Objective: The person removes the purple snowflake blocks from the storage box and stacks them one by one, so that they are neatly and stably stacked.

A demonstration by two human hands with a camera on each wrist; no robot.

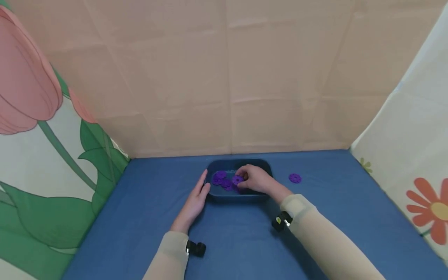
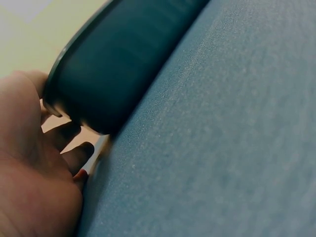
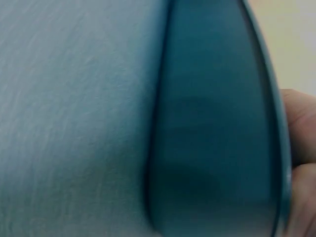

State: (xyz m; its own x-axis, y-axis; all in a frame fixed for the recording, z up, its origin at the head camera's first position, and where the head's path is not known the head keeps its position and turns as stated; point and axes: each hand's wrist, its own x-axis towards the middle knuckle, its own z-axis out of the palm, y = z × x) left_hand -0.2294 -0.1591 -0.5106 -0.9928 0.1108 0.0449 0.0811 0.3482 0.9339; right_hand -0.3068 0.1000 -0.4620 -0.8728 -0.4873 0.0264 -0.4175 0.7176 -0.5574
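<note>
A dark blue rectangular tray (image 1: 241, 198) sits on the cloth and holds several purple notched discs (image 1: 219, 177). My right hand (image 1: 256, 179) reaches over the tray's right half and pinches one purple disc (image 1: 237, 179) between thumb and fingers, its holed face visible. My left hand (image 1: 196, 199) rests against the tray's left end with its fingers extended along the wall. In the left wrist view, the fingers (image 2: 78, 157) lie at the tray's outer corner. The right wrist view shows the tray's near wall (image 3: 212, 118), which hides most of the right hand and the disc.
Another purple disc (image 1: 295, 178) lies on the blue cloth (image 1: 238, 241) to the right of the tray. A beige backdrop (image 1: 224, 77) rises behind the table, with flower-printed sheets (image 1: 399, 128) at both sides.
</note>
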